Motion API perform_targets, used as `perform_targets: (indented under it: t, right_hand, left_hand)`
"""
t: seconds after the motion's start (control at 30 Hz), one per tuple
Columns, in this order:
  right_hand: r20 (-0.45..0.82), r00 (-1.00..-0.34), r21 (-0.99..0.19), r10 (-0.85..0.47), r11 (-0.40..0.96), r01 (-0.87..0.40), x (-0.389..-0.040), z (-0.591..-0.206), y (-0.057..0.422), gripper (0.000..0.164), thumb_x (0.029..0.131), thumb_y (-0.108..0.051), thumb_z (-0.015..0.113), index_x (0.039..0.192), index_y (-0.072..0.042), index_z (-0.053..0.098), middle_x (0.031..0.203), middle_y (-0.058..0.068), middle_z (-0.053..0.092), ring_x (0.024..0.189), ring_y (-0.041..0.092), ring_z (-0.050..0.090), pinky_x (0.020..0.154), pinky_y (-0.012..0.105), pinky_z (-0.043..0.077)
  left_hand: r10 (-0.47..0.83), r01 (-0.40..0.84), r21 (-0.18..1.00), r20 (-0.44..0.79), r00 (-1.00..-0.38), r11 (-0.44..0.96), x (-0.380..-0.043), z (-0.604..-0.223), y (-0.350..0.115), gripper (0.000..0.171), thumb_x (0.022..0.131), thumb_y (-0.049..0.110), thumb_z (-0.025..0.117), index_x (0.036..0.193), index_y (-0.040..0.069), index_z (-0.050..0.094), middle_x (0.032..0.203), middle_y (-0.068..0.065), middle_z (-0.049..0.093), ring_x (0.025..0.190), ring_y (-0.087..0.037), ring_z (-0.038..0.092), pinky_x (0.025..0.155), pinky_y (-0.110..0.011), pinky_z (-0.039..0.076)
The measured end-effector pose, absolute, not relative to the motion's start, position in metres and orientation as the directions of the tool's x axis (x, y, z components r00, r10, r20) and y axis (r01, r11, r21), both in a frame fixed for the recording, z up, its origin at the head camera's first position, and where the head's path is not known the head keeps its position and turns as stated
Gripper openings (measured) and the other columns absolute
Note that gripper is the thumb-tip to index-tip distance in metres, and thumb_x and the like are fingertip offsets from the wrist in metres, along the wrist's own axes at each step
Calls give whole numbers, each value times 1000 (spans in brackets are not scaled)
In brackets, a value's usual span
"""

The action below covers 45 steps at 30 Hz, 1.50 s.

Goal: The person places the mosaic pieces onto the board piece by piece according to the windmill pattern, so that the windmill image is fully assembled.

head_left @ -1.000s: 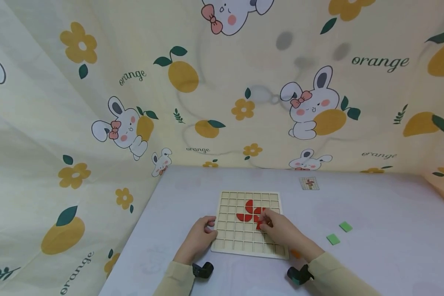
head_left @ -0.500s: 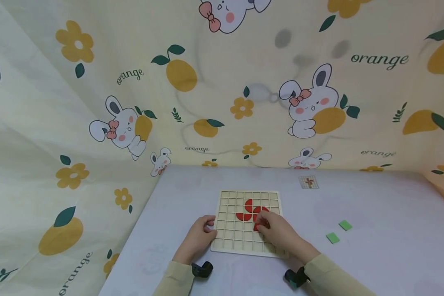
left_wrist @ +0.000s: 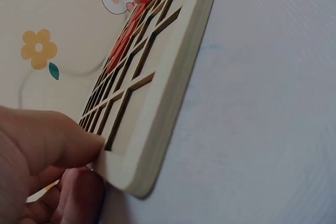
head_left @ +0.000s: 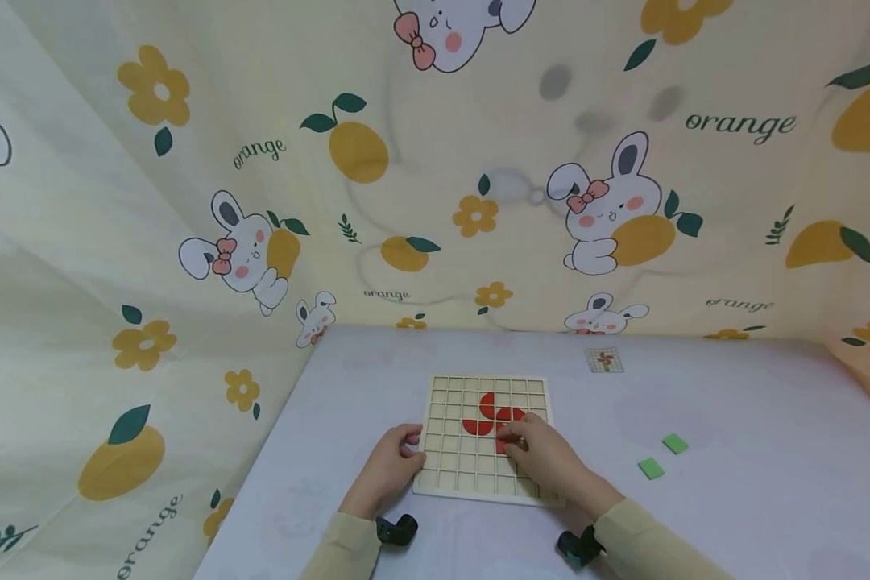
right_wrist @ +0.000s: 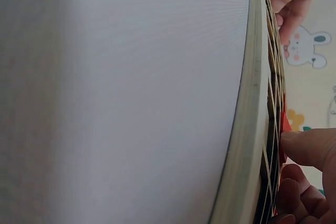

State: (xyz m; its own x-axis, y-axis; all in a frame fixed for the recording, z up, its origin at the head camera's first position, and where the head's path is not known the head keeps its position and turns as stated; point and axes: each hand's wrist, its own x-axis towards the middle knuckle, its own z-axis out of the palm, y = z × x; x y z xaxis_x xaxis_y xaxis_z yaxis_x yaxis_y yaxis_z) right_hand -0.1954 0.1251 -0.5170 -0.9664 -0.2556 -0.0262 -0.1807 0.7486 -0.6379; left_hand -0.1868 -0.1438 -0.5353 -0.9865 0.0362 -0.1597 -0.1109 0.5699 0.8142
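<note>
A pale wooden grid board [head_left: 457, 471] lies on the table, divided into small square cells. My left hand [head_left: 386, 471] grips its left edge; in the left wrist view the thumb [left_wrist: 79, 142] lies on the frame at the corner. Red rounded pieces [head_left: 478, 427] sit in cells near the middle of the board, forming part of a pinwheel. Over the lower right of that group, my right hand [head_left: 547, 457] pinches a red piece [head_left: 501, 446] with thumb and fingers, down at the grid. In the right wrist view, the thumb [right_wrist: 302, 148] presses against red. The fingers partly cover this piece.
Two green squares [head_left: 651, 468] lie on the table right of the board. A small card [head_left: 605, 360] with a red pinwheel picture on a grid lies at the back right. Behind the table [head_left: 754, 451] hangs a printed cloth [head_left: 435, 145] with rabbits and oranges.
My right hand has shifted slightly left and down over the board, and its forearm now hides the orange piece seen by the board's lower right corner. The left hand keeps its place.
</note>
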Motion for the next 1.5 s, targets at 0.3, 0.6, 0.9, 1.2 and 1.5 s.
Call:
perform_targets:
  t: [0.3,0.6,0.9,1.2,1.5]
  right_hand:
    - [-14,-978,-646,-207,749,-150,-194,-517,127,18,87,-15,72,105,-18,71,95,-5,53,79,11,52,72,31,48]
    - [-36,-982,-659,-183,743,-115,-196,-514,127,18,86,-20,74,103,-19,70,94,-7,55,84,13,53,78,36,48]
    - [-146,-983,-779,-110,625,46,-192,-502,171,30,88,-33,70,113,-16,66,96,0,59,85,20,52,65,32,46]
    - [-230,-965,-756,-129,648,94,-167,-504,220,34,82,-31,76,109,-12,68,90,-1,62,80,17,55,63,31,48]
    - [-228,-967,-688,-111,721,80,-145,-504,240,38,79,-36,78,109,-15,68,92,-4,62,81,15,53,69,32,45]
  left_hand:
    - [33,-108,812,-155,-987,574,-187,-539,-143,47,86,10,66,131,9,55,109,0,53,90,-16,51,71,-31,46]
    - [23,-105,802,-146,-989,588,-187,-539,-145,46,87,12,67,131,10,55,109,0,54,89,-15,52,70,-32,46]
    - [23,-116,806,-159,-987,580,-186,-541,-146,45,86,12,67,130,10,56,108,1,53,88,-15,52,69,-31,46]
    - [45,-89,808,-141,-989,583,-187,-536,-146,45,88,12,66,131,9,55,109,0,53,89,-16,51,69,-31,46]
    - [38,-111,804,-163,-986,585,-186,-536,-145,46,87,13,67,131,11,55,109,1,53,89,-15,52,70,-31,46]
